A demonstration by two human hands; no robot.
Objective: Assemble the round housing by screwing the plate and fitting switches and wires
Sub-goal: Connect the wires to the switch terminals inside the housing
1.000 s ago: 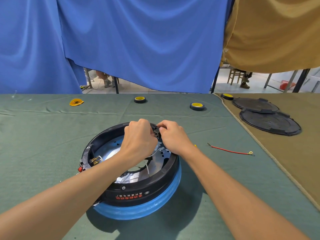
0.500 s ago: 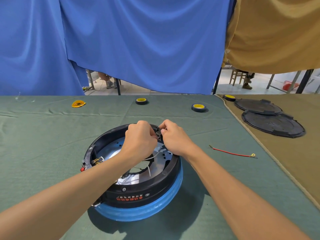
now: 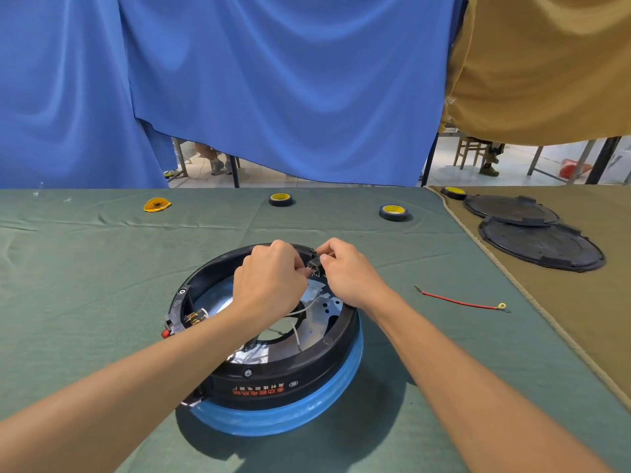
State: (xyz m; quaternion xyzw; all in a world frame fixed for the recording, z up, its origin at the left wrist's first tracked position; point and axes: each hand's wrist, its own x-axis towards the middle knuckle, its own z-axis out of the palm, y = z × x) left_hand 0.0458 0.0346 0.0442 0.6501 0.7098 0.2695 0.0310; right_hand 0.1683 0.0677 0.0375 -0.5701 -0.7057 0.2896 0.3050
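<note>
The round housing [image 3: 273, 380], a black ring on a blue base, lies on the green cloth in front of me. A shiny metal plate [image 3: 327, 307] with holes sits inside it. At the ring's far rim is a small black switch [image 3: 313, 265]. My right hand [image 3: 345, 271] pinches the switch from the right. My left hand [image 3: 269, 281] is curled at its left side, fingers at the terminals where a white wire [image 3: 300, 310] runs. Another switch with brass terminals [image 3: 194, 317] sits in the left wall.
A red wire with a ring terminal [image 3: 459, 302] lies to the right of the housing. Two black tape rolls [image 3: 280, 199] [image 3: 393, 212] and a yellow piece [image 3: 156, 204] lie farther back. Two black round covers [image 3: 541, 247] rest on the tan cloth at right.
Both hands stay at the switch on the far rim, with only small finger shifts. The view has tilted slightly.
</note>
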